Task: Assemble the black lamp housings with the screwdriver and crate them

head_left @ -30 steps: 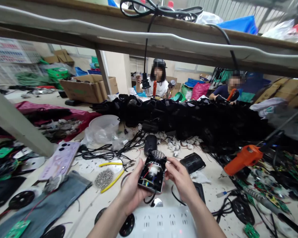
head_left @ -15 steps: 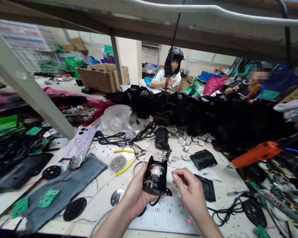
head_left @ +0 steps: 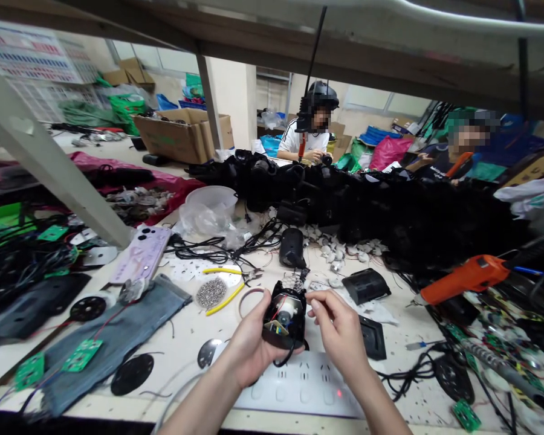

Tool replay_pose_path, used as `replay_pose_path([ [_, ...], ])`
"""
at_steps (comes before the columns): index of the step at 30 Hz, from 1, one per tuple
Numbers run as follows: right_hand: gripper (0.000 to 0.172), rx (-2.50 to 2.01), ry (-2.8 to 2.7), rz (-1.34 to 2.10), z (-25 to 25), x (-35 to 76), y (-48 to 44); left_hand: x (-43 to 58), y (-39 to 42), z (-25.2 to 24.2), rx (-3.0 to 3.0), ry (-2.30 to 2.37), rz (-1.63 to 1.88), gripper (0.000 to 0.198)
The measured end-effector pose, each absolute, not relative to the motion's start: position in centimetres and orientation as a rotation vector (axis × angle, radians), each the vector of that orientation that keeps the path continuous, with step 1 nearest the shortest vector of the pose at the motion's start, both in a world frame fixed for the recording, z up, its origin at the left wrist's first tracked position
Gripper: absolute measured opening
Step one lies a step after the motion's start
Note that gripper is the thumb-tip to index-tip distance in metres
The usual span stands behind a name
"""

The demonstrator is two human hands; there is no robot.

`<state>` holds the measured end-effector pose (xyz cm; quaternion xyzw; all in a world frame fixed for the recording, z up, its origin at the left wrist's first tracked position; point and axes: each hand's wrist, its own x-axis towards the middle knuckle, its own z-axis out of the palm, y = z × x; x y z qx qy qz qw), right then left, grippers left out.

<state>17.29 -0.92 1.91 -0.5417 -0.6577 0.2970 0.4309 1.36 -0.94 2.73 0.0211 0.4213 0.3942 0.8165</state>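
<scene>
My left hand (head_left: pixel 250 343) is wrapped round a black plastic housing (head_left: pixel 303 329), its open side facing up. Inside it show a motor (head_left: pixel 283 315), coloured wires and a small board. A black cord loops out at the housing's lower end. My right hand (head_left: pixel 338 326) is at the housing's right edge with fingers curled and fingertips close together; what they pinch, if anything, is too small to make out. Beneath the housing lies a white power strip (head_left: pixel 304 393) with a red light. Yellow-handled pliers (head_left: pixel 226 297) and a dish of small screws (head_left: pixel 211 292) lie to the left.
An orange electric screwdriver (head_left: pixel 469 279) lies at the right. Black housing parts (head_left: pixel 366 285) and a dark heap (head_left: pixel 412 211) are behind. On the left are a phone (head_left: pixel 140 255), a grey cloth (head_left: pixel 118 338) and green circuit boards (head_left: pixel 82 355). Two people (head_left: pixel 306 136) sit across.
My right hand has come left to the housing's right edge. The housing has turned slightly in my left hand. The whole view has shifted a little.
</scene>
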Motion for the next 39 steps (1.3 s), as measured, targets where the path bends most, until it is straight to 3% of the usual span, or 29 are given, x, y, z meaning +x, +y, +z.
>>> replay_pose_path([
  [5, 0.021, -1.327, -1.729, 0.727, 1.9, 17.3, -0.1, 1.6, -0.8, 3.0, 0.041, 0.914, 0.819, 0.048],
  [15, 0.006, -1.300, -1.794, 0.734, 1.5, 17.2, 0.1, 2.0, -0.5, 3.0, 0.042, 0.915, 0.763, 0.052],
  [32, 0.012, -1.165, -1.881, 0.596, 1.1, 17.5, 0.0, 2.3, -0.3, 2.5, 0.028, 0.918, 0.778, 0.039],
  [39, 0.012, -1.074, -1.848, 0.428, 1.0, 17.1, 0.0, 2.5, -0.5, 3.0, 0.044, 0.938, 0.808, 0.042],
])
